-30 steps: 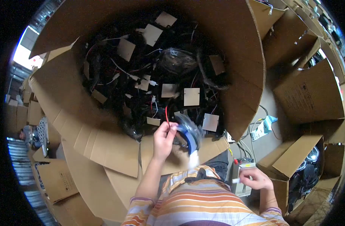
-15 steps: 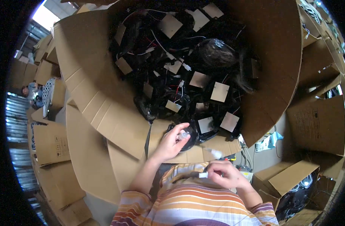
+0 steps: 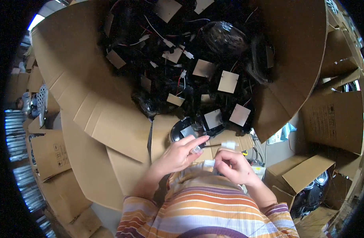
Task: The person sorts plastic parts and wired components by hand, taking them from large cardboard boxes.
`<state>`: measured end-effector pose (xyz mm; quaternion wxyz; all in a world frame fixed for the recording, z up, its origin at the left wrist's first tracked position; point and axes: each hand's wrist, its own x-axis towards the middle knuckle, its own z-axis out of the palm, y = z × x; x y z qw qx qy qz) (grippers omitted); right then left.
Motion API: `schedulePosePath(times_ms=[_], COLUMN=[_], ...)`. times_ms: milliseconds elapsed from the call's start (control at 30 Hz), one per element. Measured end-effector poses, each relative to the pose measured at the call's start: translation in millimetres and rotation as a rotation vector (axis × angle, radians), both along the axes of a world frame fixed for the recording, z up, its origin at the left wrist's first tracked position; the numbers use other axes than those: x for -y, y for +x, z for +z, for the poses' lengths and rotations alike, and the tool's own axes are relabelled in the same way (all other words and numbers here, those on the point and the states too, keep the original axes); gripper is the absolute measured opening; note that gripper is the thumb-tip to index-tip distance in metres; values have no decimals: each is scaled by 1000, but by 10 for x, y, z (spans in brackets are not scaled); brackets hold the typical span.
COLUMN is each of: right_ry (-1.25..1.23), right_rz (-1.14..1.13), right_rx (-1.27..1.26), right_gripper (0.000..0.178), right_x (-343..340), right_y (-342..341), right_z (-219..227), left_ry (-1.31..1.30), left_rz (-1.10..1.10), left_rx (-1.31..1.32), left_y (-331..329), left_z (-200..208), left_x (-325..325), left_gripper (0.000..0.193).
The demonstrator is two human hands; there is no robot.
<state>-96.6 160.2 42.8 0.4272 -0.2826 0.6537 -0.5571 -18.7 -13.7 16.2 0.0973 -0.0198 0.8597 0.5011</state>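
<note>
My left hand point(image 3: 174, 157) is closed, with a small translucent white plug connector point(image 3: 195, 149) pinched between thumb and fingers. Just beyond it sits a round black lamp unit point(image 3: 176, 131) with a metal plate, on the cardboard flap at the box's near edge. Curled in front of my striped shirt, my right hand point(image 3: 238, 169) grips a white plug connector point(image 3: 209, 163). A second white connector point(image 3: 229, 145), blurred, sticks out above the right fingers. Any wires inside this grip are hidden.
A large cardboard box point(image 3: 82, 95) holds several black lamp units with metal plates point(image 3: 228, 81) and loose wires. Lower right stands a smaller open carton point(image 3: 307, 174) with black lamps in it. More cartons point(image 3: 51, 154) line the left, beside stacked silvery items point(image 3: 16, 135).
My hands have drawn closer together. The left has moved back from the lamp unit and the right has risen with its connectors. The view has also shifted slightly.
</note>
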Motion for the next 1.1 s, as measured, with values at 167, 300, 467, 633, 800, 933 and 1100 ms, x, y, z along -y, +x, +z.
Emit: schedulePosePath(times_ms=[167,300,467,633,800,933,1100], right_ry=[15,-191,-44,-102,-91,-55,-22], right_rz=[28,-66,149,270,292,255,181], right_rx=[107,198,22,-16,-144,-248,-265], right_gripper=[7,8,10,9,9,9,8], right_x=[-170,-379,-177,-108,-148,-116,-205], right_y=[-90,-300,-232,-173,-145,-123,-223], right_z=[-19,-22,-8,-30,-25,28,19], left_ry=[258,483,715,762,740,740,729], left_rz=[-120,-444,-717,-790,-862,-907,-707], left_rx=[-83,81,63,14,63,185,55], left_y=[49,18,-73,-79,-137,-231,-190], left_z=[-91,-129,-138,-201,-189,-109,-104], left_x=[3,129,69,-28,-38,-38,-24], left_gripper=[36,43,35,24,28,28,28])
